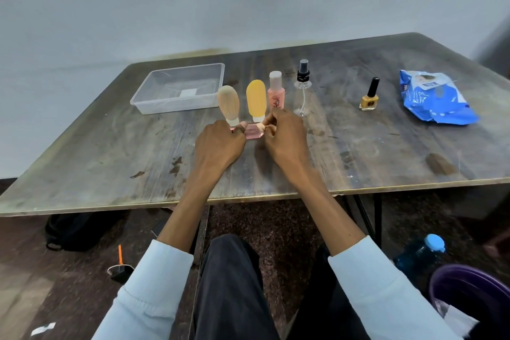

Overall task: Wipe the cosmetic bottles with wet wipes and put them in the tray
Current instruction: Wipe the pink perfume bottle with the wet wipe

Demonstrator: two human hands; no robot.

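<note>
**Both hands on a small pink bottle, mid-table**

Worn wooden table (358, 146) against a plain pale wall. Both hands meet over a small pink bottle (254, 132) lying on the tabletop. Left hand (220, 143): fingers curled round the bottle's left end. Right hand (284, 135): fingertips (269, 125) pinched together at the bottle's right end, on a small pale piece; cannot tell whether that is a cap or a wipe.

Just beyond the fingers, a row standing upright: beige tube (229, 103) on its cap past the left hand's knuckles, yellow tube (256, 99) right behind the pink bottle, peach bottle (276, 92) and clear spray bottle (302, 91) past the right hand's fingertips. Tray (154, 107), clear plastic, lies beyond and to the left of the left hand, apart from the tubes. Nail polish (370, 95) stands well to the right of the right hand; blue wipes pack (436, 98) further right still.
</note>
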